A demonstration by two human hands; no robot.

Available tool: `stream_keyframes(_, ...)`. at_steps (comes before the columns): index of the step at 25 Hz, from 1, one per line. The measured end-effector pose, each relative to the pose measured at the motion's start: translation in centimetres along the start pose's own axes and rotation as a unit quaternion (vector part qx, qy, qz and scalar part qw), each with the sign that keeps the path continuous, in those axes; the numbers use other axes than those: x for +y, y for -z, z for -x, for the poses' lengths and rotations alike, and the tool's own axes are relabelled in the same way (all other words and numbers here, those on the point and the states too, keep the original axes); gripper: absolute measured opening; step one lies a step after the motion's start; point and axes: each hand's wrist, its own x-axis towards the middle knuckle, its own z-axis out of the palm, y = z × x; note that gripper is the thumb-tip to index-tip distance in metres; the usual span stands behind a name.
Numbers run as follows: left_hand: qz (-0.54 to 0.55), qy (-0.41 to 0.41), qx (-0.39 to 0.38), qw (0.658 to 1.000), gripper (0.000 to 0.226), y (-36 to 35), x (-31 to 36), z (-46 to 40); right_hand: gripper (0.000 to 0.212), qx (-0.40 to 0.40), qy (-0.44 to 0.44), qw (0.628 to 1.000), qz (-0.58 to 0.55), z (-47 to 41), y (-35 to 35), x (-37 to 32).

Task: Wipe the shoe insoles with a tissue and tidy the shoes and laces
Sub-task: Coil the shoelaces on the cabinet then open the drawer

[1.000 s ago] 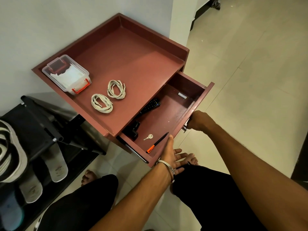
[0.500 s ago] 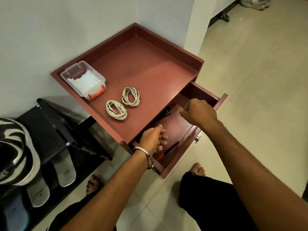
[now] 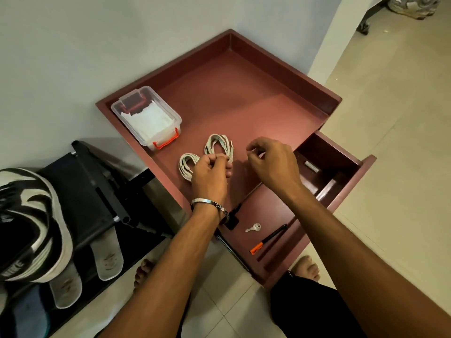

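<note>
Two coiled cream shoelace bundles lie on the red table top (image 3: 244, 93), the left coil (image 3: 186, 167) and the right coil (image 3: 219, 145). My left hand (image 3: 211, 173) is between them with fingers curled, and its fingertips pinch the near end of the right coil while its knuckles hide part of the left one. My right hand (image 3: 271, 163) hovers just right of the coils with fingers curled and nothing visible in them. A black-and-white sneaker (image 3: 31, 228) sits on the black rack (image 3: 97, 181) at the left, with two pale insoles (image 3: 107, 261) below it.
A clear plastic box of tissues (image 3: 148, 118) with orange clasps stands at the table's left edge. The drawer (image 3: 346, 191) is pulled out and holds a key (image 3: 253, 227), an orange-tipped pen (image 3: 268, 240) and a small silver object (image 3: 311, 166). Bare feet stand on the tiled floor below.
Both hands have left the drawer and risen onto the table top. The left one has reached the lace coils, and the right one has let go of the drawer front. The camera has tilted closer.
</note>
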Motion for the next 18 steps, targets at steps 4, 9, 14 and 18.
stream_keyframes(4, 0.009, 0.006, 0.041, 0.999, 0.016, 0.5, 0.1, -1.6, 0.014, -0.046, 0.043, 0.998, -0.021, -0.4, -2.5, -0.5)
stream_keyframes(9, -0.022, -0.016, 0.056, 0.998, 0.016, 0.4, 0.1, -2.0, 0.033, 0.024, -0.051, 0.998, -0.002, -1.6, -4.5, -1.7)
stream_keyframes(14, -0.020, -0.018, 0.054, 0.998, 0.015, 0.5, 0.1, -2.0, 0.042, 0.014, -0.057, 0.994, 0.097, -2.2, -5.5, -2.8)
stream_keyframes(18, -0.015, -0.019, 0.055, 0.998, 0.018, 0.7, 0.0, -2.3, 0.021, 0.019, -0.033, 0.993, 0.112, -2.2, -5.2, -2.8)
